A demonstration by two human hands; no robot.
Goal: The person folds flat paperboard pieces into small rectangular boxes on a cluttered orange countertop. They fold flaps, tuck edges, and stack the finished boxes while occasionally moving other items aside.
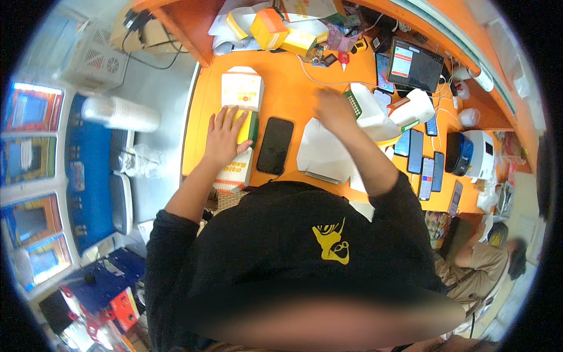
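Note:
My left hand (223, 132) lies with fingers spread on an unfolded cardboard food box (241, 91), white at both ends with a yellow panel and green edge in the middle. Right of it, a black phone (275, 145) lies face up on the orange table. My right hand (335, 110) is over the table, left of an open white and green box (372, 114). Motion blur and the angle hide its fingers, and whether it holds anything does not show. White flat cardboard sheets (322, 152) lie below that hand, near my body.
Orange and yellow cartons (269, 29) pile up at the back. A tablet (415, 66) stands at back right, with several phones (415, 151) and cables around it. A white and black label printer (471, 154) is at far right. Another person (484, 264) sits at lower right.

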